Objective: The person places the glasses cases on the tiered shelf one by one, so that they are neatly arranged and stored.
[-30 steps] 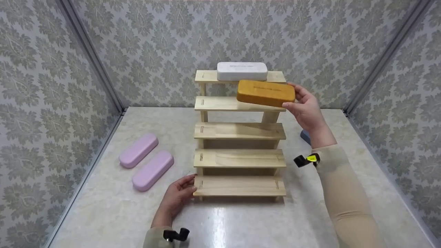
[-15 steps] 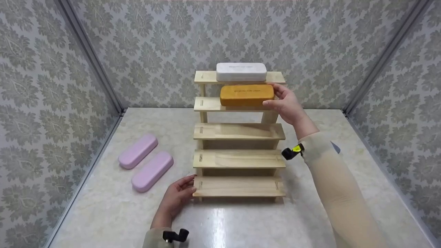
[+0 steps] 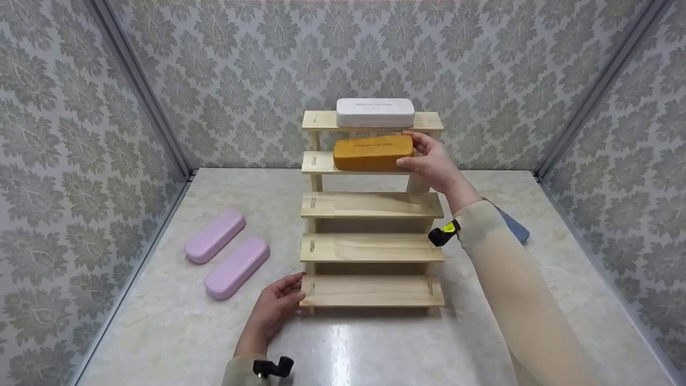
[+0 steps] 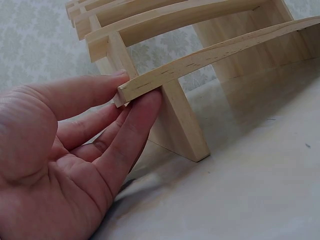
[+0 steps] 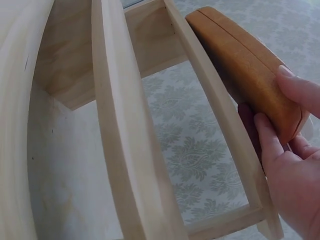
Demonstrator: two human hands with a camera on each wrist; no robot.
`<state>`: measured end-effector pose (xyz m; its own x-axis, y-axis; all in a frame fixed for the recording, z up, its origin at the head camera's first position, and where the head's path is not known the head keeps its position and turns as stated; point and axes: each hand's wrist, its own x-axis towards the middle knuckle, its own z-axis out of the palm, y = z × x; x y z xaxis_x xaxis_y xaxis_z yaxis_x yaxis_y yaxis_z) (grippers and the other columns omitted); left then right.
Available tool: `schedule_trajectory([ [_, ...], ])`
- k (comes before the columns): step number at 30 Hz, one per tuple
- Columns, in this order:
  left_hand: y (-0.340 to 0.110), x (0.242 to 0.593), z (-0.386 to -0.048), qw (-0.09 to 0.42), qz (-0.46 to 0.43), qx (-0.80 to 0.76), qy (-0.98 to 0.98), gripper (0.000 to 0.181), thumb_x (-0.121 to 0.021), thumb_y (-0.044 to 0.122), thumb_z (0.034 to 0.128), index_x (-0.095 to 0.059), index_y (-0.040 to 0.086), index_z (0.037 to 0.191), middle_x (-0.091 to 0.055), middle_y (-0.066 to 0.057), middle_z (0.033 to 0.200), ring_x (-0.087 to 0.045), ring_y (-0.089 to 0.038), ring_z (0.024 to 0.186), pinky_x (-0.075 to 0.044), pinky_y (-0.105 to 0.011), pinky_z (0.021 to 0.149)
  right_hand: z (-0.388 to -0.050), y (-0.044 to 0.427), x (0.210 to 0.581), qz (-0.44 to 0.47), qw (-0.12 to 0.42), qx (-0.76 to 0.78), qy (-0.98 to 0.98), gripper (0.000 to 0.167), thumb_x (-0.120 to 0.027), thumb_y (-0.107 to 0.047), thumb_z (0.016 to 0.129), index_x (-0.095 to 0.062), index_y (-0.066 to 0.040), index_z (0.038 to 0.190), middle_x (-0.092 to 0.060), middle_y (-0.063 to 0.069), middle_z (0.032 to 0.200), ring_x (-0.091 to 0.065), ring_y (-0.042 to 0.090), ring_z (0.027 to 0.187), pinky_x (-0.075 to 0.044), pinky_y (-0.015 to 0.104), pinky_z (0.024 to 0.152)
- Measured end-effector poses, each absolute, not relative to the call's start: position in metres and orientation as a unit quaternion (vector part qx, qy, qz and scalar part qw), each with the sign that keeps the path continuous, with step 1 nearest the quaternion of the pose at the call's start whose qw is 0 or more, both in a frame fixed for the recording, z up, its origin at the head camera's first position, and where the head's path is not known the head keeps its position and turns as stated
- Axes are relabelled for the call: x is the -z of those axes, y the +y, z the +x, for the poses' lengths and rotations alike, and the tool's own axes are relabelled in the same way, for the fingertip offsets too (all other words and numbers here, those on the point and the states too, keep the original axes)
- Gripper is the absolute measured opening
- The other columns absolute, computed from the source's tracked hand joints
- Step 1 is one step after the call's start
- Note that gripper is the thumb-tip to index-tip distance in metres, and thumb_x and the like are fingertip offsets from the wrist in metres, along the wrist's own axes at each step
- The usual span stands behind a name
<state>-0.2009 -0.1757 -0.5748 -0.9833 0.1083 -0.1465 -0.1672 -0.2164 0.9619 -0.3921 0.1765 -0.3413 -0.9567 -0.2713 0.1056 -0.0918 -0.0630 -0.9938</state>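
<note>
rack (image 3: pixel 370 205): pale wood, five stepped tiers, standing upright, centre of the head view.
case (image 3: pixel 370 154): orange-brown, oblong, rounded corners, closed, dark lettering on top; lengthwise at second tier from top, upper centre of the frame; contact with tier unclear.

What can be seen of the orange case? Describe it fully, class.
The orange case is long and round-cornered, leather-like in look, with a seam along its side and small dark lettering on top. It appears closed. The right hand pinches its right end. It lies lengthwise over the second shelf from the top, slightly tilted; whether it touches that shelf is unclear.
</note>
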Motion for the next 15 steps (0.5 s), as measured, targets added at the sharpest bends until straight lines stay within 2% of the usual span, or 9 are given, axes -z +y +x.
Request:
schedule_trajectory([
  [5,-0.1761,0.5746,-0.2005,0.090,-0.021,-0.778,0.622,0.062,-0.068,-0.006,0.0903,-0.045,-0.012,0.147,-0.068,-0.002,0.116,-0.066,-0.012,0.104,-0.060,-0.024,0.085,-0.3960,0.1785,0.3399,-0.148,0.060,0.660,0.734,0.074,-0.069,0.010,0.090,-0.036,-0.001,0.156,-0.040,0.019,0.158,-0.052,0.025,0.131,-0.057,0.018,0.090],
  [15,-0.1762,0.5754,-0.1998,0.093,-0.013,-0.781,0.617,0.062,-0.066,-0.006,0.0911,-0.042,-0.013,0.148,-0.068,-0.001,0.116,-0.066,-0.012,0.103,-0.060,-0.024,0.085,-0.4011,0.1860,0.3370,-0.181,0.049,0.558,0.808,0.073,-0.074,0.001,0.089,-0.039,0.003,0.154,-0.049,0.023,0.151,-0.052,0.026,0.130,-0.046,0.023,0.103],
])
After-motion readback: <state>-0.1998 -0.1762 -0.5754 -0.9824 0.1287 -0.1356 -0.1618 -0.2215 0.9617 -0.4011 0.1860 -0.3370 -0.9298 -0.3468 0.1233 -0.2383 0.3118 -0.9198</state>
